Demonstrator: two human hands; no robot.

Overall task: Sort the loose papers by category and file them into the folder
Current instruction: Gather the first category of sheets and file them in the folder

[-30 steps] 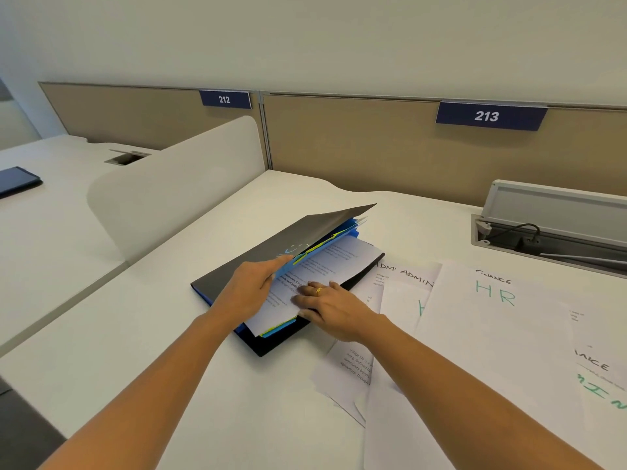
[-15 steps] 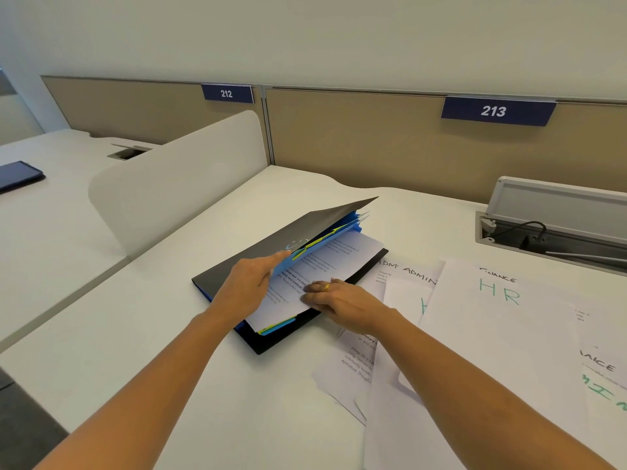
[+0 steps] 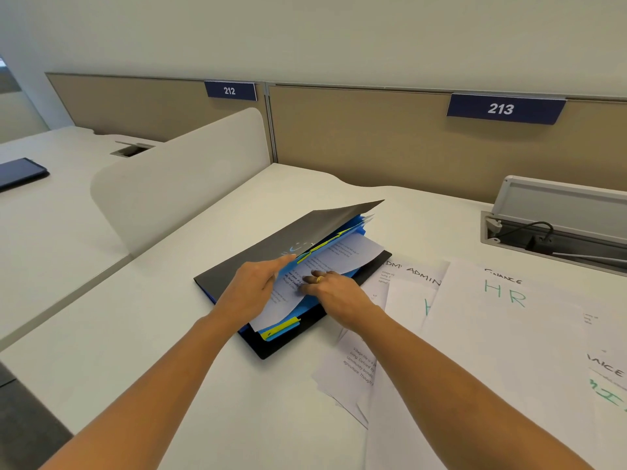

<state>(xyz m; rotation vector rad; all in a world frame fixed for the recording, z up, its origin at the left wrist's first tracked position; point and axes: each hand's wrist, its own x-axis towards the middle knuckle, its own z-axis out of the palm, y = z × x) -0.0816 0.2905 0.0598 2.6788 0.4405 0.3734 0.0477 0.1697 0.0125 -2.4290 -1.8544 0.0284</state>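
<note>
White, limp printed sheet (image 3: 330,266) lies mid-frame inside the folder (image 3: 271,256), right hand (image 3: 334,288) flat upon it, left hand (image 3: 252,286) pinching the cover up; best slid flat by its edges.

Open-plan office, white desks (image 3: 237,212), beige partition (image 3: 373,137), seat-number plates 212 (image 3: 230,90) and 213 (image 3: 501,109)

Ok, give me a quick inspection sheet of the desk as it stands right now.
Surface: white desk, no spills seen.
Job's things: black folder part open; printed sheet between blue dividers; loose papers to its right, marked ADMIN, HR.
Clutter: nothing seen.
Grippers: left hand lifts the cover; right hand presses the sheet.
Cables: black cable in open cable tray.
Surroundings: partition signs 212, 213; dark device on neighbouring desk.
</note>
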